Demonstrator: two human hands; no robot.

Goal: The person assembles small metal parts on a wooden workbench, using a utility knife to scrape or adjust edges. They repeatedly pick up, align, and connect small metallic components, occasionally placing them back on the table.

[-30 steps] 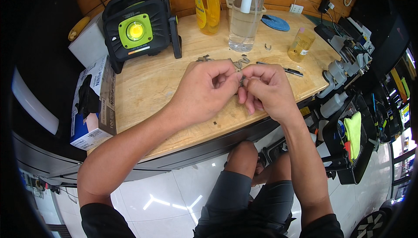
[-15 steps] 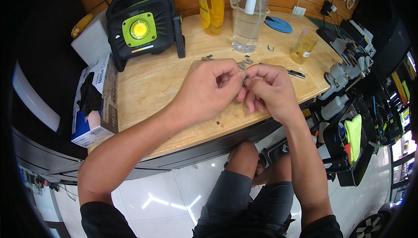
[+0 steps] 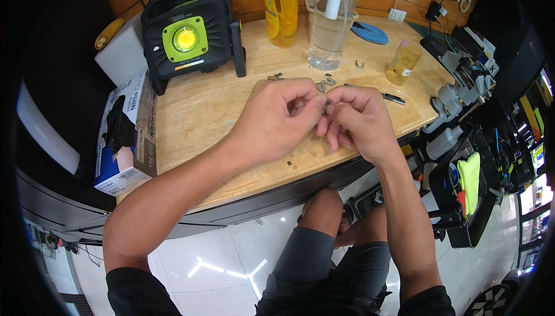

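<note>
My left hand (image 3: 278, 120) and my right hand (image 3: 359, 120) meet fingertip to fingertip above the front part of the wooden table (image 3: 196, 119). Pinched between them is a small dark grey piece (image 3: 327, 105), mostly covered by the fingers, so its kind cannot be made out. Both hands are closed on it. Just beyond the fingertips lie several small grey curled strips (image 3: 328, 81). A black pen-like tool (image 3: 393, 98) rests on the table beyond my right hand. One tiny dark scrap (image 3: 289, 163) sits near the front edge, below my left hand.
A black and green work lamp (image 3: 186, 39) and a glove box (image 3: 128, 137) stand at left. At the back are a yellow liquid bottle (image 3: 281, 15), a clear spray bottle (image 3: 329, 32) and a blue round pad (image 3: 370, 32). A small amber bottle (image 3: 403, 64) is at right.
Hardly anything differs. My right fingers have shifted very slightly around the small piece; my left hand stays in place.
</note>
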